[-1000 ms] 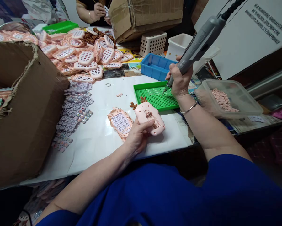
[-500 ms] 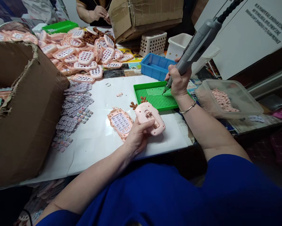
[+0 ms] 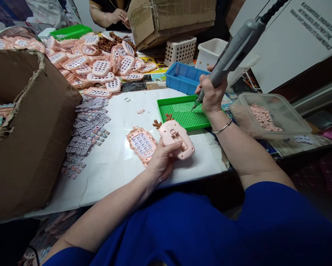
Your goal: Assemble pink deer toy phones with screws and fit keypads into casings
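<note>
My left hand point(image 3: 163, 157) is closed around a pink toy phone point(image 3: 173, 127) with brown antlers, its back and bare battery compartment facing up. In my right hand point(image 3: 212, 92) is a grey electric screwdriver point(image 3: 235, 51), tilted, with its tip pointing down over the green perforated tray point(image 3: 179, 123). Small screws seem to lie in that tray, too fine to make out singly. Left of the toy phone, a pink front shell point(image 3: 142, 144) with a white button sheet lies on the white table point(image 3: 107, 177).
A cardboard box point(image 3: 24, 129) stands at the left beside rows of small button pieces point(image 3: 85, 129). Pink shells point(image 3: 99, 68) are heaped behind. A blue bin point(image 3: 182, 79) and a clear tub point(image 3: 265, 114) of pink parts stand right. Across the table a person's hand point(image 3: 118, 16) shows.
The screwdriver and my right hand have shifted very slightly to the right, its tip still over the green tray. My left hand and the toy phone have stayed in place.
</note>
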Motion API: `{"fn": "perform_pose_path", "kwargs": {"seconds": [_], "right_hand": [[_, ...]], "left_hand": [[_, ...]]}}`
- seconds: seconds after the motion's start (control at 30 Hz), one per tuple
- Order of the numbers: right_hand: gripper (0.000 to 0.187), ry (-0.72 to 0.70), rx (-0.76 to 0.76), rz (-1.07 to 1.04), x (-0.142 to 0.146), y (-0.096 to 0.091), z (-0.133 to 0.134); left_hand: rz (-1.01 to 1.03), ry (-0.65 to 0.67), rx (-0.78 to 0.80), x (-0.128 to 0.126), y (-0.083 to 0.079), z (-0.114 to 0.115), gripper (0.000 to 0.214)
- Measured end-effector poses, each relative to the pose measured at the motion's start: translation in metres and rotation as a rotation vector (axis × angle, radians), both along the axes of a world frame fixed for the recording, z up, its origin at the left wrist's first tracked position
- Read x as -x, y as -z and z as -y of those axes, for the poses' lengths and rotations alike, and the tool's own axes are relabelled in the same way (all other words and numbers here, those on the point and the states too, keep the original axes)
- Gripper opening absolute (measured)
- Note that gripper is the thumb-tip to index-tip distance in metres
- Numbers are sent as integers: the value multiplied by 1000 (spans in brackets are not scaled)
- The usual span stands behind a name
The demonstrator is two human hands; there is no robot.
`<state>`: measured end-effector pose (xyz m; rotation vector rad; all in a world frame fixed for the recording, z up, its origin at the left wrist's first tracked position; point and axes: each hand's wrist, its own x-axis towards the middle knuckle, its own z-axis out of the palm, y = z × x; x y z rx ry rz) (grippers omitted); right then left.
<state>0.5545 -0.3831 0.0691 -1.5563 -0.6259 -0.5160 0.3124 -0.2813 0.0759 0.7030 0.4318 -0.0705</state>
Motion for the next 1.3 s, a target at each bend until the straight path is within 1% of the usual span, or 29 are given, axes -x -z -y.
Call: {"fn": "perform_pose_path", "kwargs": {"seconds": [0.17, 0.33, 0.5, 0.6, 0.7, 0.87, 1.03, 1.13, 1.3], "right_hand": [[62, 8, 3, -66, 5, -1, -2], [62, -46, -13, -120, -1, 3, -1], [65, 9, -45, -85, 6, -3, -3], [66, 11, -63, -60, 9, -6, -4], [66, 7, -72, -32, 6, -4, -4], [63, 15, -56, -6, -1, 1, -3], [61, 16, -88, 29, 5, -3, -5], [59, 3, -108, 28, 11, -6, -7], [58, 11, -77, -13, 15, -8, -7]], "left_hand": [[-13, -13, 9, 0, -2, 1, 55], [-32, -22, 24, 0, -4, 1, 54], [-11, -10, 13, 0, -3, 1, 54], [-7, -7, 13, 0, -3, 1, 54], [-8, -7, 23, 0, -3, 1, 55], [-7, -4, 11, 0, -2, 1, 55], [-7, -9, 10, 0, -2, 1, 54], [-15, -13, 12, -1, -2, 1, 53], [-17, -13, 19, -1, -3, 1, 51]]}}
